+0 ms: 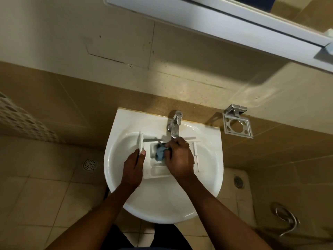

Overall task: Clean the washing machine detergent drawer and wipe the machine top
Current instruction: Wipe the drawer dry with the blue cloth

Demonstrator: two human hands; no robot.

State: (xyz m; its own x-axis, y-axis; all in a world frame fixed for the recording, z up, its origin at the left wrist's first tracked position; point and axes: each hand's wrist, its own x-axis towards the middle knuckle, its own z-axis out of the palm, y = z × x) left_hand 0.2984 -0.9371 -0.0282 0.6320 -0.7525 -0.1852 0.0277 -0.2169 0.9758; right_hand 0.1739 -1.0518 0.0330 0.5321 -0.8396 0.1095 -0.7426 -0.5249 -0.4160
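Below the tap (175, 123), your right hand (178, 156) clutches the blue cloth (159, 153) in the detergent drawer (156, 170), which your left hand (134, 165) grips.

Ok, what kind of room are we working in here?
Most likely a bathroom: a white basin with a chrome tap, a wall-mounted metal tumbler holder, and a round drain set in the tiled floor.
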